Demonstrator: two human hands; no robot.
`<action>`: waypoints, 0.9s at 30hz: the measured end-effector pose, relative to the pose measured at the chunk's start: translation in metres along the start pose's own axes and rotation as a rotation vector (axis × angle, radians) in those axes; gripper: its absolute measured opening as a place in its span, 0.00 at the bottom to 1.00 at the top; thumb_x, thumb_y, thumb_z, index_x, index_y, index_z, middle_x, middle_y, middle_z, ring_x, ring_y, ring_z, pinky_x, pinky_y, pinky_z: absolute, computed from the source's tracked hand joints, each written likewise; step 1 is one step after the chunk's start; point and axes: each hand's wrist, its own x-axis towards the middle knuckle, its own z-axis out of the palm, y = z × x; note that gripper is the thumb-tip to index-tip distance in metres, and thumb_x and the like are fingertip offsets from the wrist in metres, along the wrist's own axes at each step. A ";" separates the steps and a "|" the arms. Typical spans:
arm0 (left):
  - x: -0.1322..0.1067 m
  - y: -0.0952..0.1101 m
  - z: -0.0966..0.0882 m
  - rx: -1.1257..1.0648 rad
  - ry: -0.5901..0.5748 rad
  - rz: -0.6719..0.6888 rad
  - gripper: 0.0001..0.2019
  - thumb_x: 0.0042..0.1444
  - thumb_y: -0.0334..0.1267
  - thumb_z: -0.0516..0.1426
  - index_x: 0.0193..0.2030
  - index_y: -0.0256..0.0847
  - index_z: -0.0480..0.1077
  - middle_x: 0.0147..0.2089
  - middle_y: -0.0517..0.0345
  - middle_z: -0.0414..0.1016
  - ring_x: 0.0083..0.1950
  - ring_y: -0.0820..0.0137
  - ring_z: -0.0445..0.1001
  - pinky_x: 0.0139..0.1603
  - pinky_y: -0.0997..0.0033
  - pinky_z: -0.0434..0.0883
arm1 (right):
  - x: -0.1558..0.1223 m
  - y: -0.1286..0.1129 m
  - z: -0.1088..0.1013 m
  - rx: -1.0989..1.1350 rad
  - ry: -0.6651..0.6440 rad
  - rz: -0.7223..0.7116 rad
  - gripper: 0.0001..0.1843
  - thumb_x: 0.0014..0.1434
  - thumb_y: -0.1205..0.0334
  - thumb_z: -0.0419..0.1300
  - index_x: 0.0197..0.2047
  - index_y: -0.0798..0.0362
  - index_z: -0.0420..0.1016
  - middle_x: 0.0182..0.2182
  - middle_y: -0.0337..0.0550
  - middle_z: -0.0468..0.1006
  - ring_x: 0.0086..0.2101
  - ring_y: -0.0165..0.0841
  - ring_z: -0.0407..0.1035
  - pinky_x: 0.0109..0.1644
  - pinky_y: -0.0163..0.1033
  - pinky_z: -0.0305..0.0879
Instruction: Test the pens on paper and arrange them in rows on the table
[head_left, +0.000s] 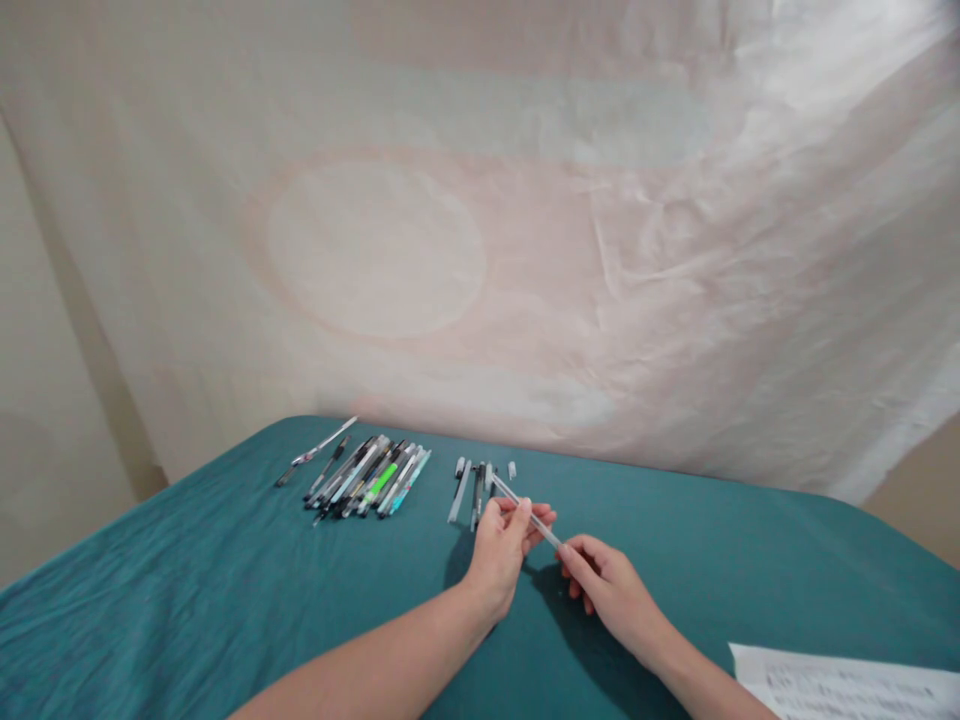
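Observation:
Between both hands runs a slim, clear pen (546, 532), slanting from upper left to lower right above the table. My left hand (504, 548) pinches it along its middle with thumb and fingers. At its lower right end, the fingertips of my right hand (601, 580) are closed on it. Just beyond my left hand lie a few pen parts (478, 490), dark and clear, partly hidden by that hand. A small clear cap (511, 469) rests on the cloth to their right.
To the left is a row of many pens (367, 478), one with a bright green section. A separate pen (319, 450) lies at its far left. A written sheet of paper (840, 685) sits at the front right. Green cloth (225, 590) covers the table; a pale curtain (525, 250) hangs behind.

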 end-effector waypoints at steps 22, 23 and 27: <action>0.001 0.001 -0.001 0.048 0.026 0.017 0.12 0.51 0.41 0.55 0.35 0.38 0.57 0.38 0.48 0.74 0.42 0.65 0.73 0.49 0.57 0.66 | -0.002 0.003 0.002 0.030 0.016 -0.050 0.14 0.54 0.50 0.51 0.33 0.54 0.63 0.22 0.36 0.66 0.19 0.25 0.61 0.17 0.27 0.54; 0.001 0.001 -0.001 0.052 0.024 0.018 0.12 0.51 0.41 0.55 0.35 0.38 0.57 0.38 0.48 0.74 0.42 0.65 0.73 0.49 0.57 0.66 | -0.002 0.002 0.002 0.039 0.011 -0.053 0.15 0.54 0.50 0.51 0.34 0.54 0.64 0.24 0.37 0.67 0.20 0.25 0.62 0.17 0.27 0.55; 0.000 0.001 -0.001 0.064 0.025 0.020 0.12 0.51 0.41 0.55 0.35 0.38 0.57 0.38 0.49 0.74 0.41 0.65 0.74 0.48 0.57 0.66 | -0.003 -0.001 0.002 0.015 0.009 -0.050 0.16 0.54 0.49 0.50 0.35 0.54 0.66 0.24 0.38 0.68 0.20 0.25 0.62 0.17 0.27 0.55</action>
